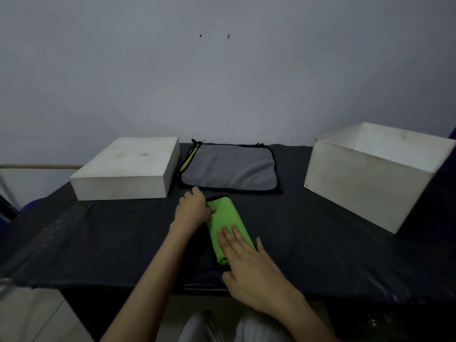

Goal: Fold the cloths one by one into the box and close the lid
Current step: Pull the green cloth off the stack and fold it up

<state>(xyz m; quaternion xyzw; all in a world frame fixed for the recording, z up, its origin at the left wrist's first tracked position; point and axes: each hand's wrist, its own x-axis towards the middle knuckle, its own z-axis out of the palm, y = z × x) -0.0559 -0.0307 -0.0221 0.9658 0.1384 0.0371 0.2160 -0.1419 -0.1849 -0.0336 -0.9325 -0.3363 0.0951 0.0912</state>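
A green cloth, folded into a narrow strip, lies on the black table in front of me. My left hand grips its far left end, thumb over the fabric. My right hand presses flat on its near end with straight fingers. Behind it a stack of grey cloths with black trim lies flat. An open white box stands at the right. Its white lid rests upside down at the left.
The black-covered table ends at a near edge just under my wrists. A pale wall stands right behind the table. My knees show below the table edge.
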